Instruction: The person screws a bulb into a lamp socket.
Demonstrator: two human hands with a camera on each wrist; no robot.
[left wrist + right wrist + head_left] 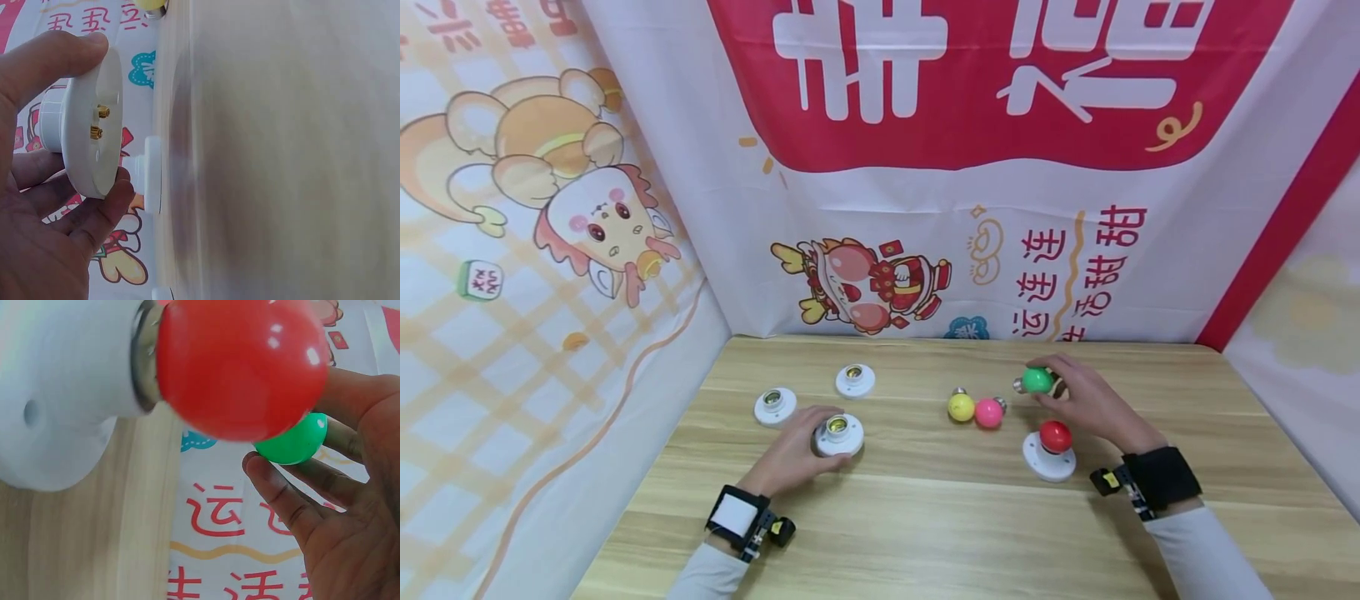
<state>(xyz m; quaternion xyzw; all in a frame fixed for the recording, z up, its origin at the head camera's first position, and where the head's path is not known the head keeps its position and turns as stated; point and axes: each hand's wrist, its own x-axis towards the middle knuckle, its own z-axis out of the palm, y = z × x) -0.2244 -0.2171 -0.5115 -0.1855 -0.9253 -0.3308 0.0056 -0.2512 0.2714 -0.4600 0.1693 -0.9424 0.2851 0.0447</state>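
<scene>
My left hand (pixel 796 454) grips a round white lamp holder (pixel 848 445) by its rim, thumb on one side and fingers on the other. In the left wrist view the holder's hollow underside (pixel 107 156) shows two brass screws, and it is raised off the table. At the right, my right hand (pixel 1088 402) holds a green light bulb (pixel 1038 381) between thumb and fingers, its metal cap pointing left. Just nearer than that hand, a red bulb (pixel 1056 436) sits upright in another white lamp holder (pixel 1047 465). The red bulb partly covers the green one in the right wrist view.
Two white lamp holders without bulbs, one at the left (pixel 775 408) and one farther back (pixel 855 382), lie on the wooden table (pixel 925 517). A yellow bulb (pixel 961 407) and a pink bulb (pixel 988 413) lie side by side mid-table. Printed cloth (pixel 880 192) hangs behind.
</scene>
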